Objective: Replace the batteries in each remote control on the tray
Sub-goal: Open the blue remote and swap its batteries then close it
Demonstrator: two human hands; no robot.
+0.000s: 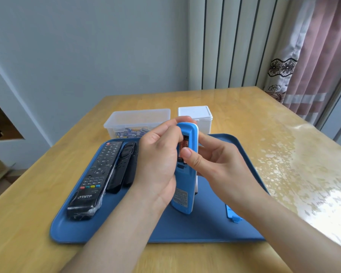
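Left grip [158,164] clasps blue remote [185,198] upright over tray [106,231]; cover [231,214] lies off on tray. Right grip [215,164] pinches remote, thumb on battery [182,144]. Step: probably removing the old cell. Next: lever it free.

The tray [205,231] is plain deep blue. The raised remote [183,201] is bright blue with a white edge, and its battery [182,145] is copper-orange and black. The THTF remote [96,176] is black with white lettering and red, green, yellow and blue buttons. The slim remotes [122,170] are plain black, the battery cover [231,213] light blue, the lidded box [195,115] white. The table [28,194] is honey-yellow wood. The curtain [319,56] is dusty pink with white bands and black floral lace.
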